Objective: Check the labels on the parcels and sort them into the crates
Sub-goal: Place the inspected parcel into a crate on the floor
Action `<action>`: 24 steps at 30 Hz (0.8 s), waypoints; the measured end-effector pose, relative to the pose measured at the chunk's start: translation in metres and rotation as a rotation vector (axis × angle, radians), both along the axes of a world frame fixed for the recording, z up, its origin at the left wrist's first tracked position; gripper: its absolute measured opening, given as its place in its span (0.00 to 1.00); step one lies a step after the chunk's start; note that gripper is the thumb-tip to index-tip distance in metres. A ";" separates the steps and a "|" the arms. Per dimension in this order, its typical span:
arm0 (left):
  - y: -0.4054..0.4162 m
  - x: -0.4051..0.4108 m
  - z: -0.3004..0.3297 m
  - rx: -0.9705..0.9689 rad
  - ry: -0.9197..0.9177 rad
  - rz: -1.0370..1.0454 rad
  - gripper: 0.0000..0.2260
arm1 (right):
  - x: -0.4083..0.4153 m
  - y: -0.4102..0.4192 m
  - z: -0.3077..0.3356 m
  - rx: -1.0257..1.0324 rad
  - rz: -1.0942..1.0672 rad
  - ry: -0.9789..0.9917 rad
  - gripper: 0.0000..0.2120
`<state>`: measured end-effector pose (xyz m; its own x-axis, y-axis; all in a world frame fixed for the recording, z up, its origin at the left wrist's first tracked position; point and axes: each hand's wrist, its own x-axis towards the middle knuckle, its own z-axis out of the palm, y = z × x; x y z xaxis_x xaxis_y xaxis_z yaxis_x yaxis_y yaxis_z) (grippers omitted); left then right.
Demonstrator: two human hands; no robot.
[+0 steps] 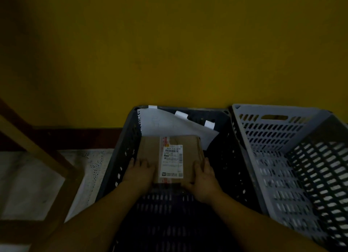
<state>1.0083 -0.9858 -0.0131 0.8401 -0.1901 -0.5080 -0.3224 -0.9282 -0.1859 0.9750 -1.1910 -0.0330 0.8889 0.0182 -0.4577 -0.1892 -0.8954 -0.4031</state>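
Brown cardboard parcel (169, 155), white barcoded label (171, 160) unreadable, inside dark crate (120, 157); left hand (138, 173) at 8, right hand (204, 178) at 4, fingers gripping its edges.

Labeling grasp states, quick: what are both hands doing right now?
Left hand: holds the cardboard parcel at its left edge.
Right hand: grips the parcel's right edge, inside the dark crate.

A mustard-yellow painted wall (169, 44) fills the upper view, with a dark brown skirting strip (75, 137) along its foot. Below lies a pale speckled stone floor (28, 176). A brown wooden frame (37, 146) slants across the left side.
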 end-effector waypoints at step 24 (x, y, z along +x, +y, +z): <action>-0.001 -0.039 0.204 -0.314 0.198 0.162 0.40 | -0.022 -0.005 0.207 0.006 0.031 0.165 0.49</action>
